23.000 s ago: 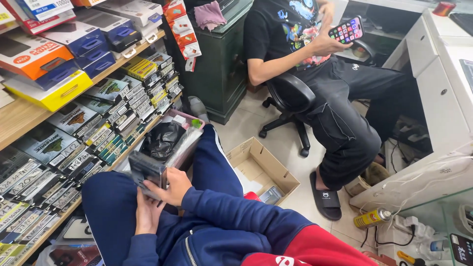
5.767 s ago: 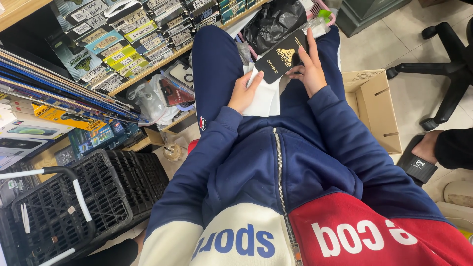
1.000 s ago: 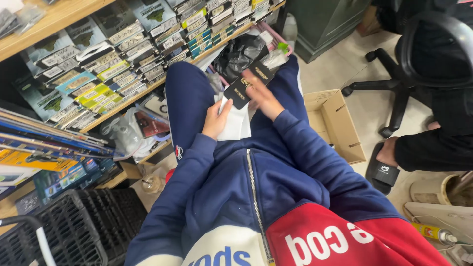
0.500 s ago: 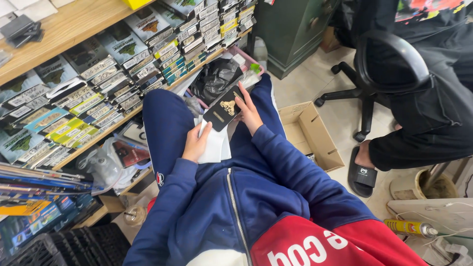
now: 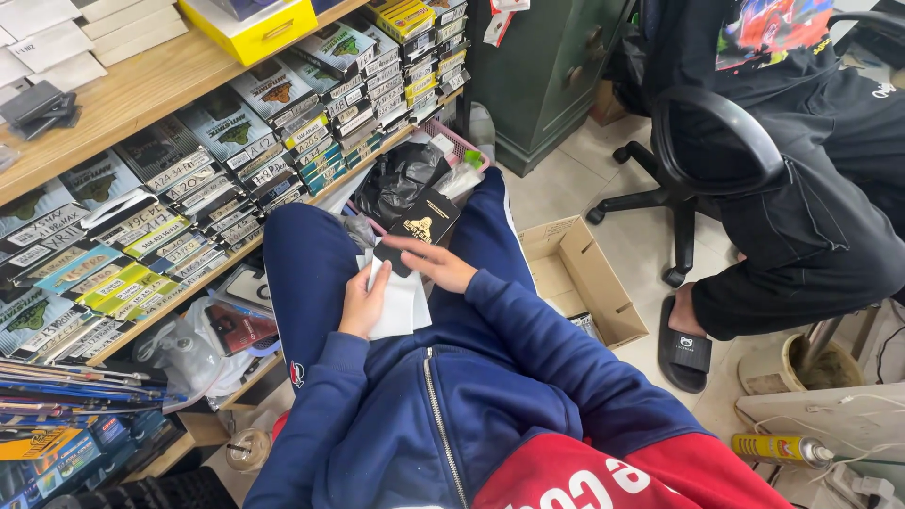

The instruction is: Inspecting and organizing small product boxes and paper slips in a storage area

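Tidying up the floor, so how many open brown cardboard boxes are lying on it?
1: the open brown cardboard box sits on the floor tiles, right of the person's knee, beside the black swivel chair. Others may be hidden.

We hold a flat black rectangular box with a gold emblem (image 5: 418,229) and a small stack of white paper sheets (image 5: 396,300) over our lap.

The black box is closed and tilted, its emblem face turned up towards us, one lower corner under our right hand (image 5: 436,265) and overlapping the top edge of the white sheets. The sheets rest on our blue trouser leg, pinched at their left edge by our left hand (image 5: 363,302), lying nearly flat.
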